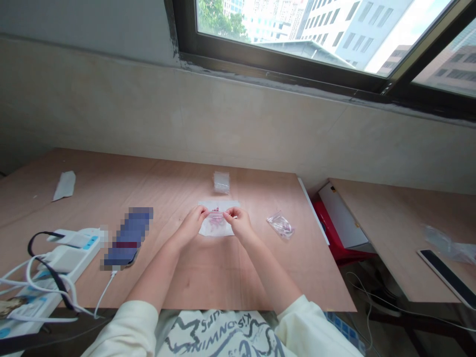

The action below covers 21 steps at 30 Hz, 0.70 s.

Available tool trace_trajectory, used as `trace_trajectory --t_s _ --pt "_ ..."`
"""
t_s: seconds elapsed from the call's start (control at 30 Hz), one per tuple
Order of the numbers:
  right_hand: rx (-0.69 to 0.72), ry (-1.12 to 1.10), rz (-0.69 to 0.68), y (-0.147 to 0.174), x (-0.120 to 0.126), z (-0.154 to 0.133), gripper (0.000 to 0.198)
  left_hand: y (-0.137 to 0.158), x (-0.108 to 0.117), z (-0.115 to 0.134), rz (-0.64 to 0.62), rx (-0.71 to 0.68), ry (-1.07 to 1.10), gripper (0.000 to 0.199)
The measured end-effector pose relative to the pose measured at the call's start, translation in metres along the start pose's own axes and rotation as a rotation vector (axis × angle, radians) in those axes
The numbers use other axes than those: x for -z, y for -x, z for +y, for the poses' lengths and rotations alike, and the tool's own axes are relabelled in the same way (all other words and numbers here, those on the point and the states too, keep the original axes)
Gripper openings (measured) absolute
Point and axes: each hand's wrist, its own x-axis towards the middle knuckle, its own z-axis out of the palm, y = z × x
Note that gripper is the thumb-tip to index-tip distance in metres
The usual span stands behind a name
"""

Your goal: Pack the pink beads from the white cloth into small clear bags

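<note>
One thin pink strand (215, 212), pinched in the fingertips of both hands: at three o'clock of the left hand (194, 221), nine o'clock of the right hand (240, 221). White sheet (223, 204) beneath.

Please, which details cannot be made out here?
In the head view:
Thin pinkish line: too thin to identify; left hand and right hand cover its ends.
Pink pieces: too small to tell whether on or inside the whitish sheet.
Crumpled clear bag: contents blurred by shiny folds.
Left-side phone: screen hidden by pixelation.
Power strip: cut off by left edge.
</note>
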Motion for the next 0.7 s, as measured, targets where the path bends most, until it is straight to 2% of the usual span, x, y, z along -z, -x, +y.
trace_trajectory --t_s 0.2,0.33,0.4,0.6,0.7 --pt "0.065 0.112 0.054 0.006 0.002 -0.002 0.012 0.002 -0.005 0.002 0.073 -0.023 -0.136 0.015" --pt "-0.041 0.01 -0.095 0.012 0.009 0.0 0.018 0.009 -0.003 -0.002 0.067 0.015 -0.112 0.016" --pt "-0.071 -0.039 -0.126 0.014 0.011 0.001 0.018 0.013 -0.002 -0.002 0.049 0.017 -0.075 0.017" --pt "-0.063 -0.013 0.029 0.014 0.009 0.004 0.007 0.019 -0.002 0.004 -0.063 0.018 0.182 0.027" --pt "-0.071 0.002 0.054 0.013 0.007 0.0 0.004 0.018 -0.001 0.007 -0.124 -0.004 0.195 0.028"
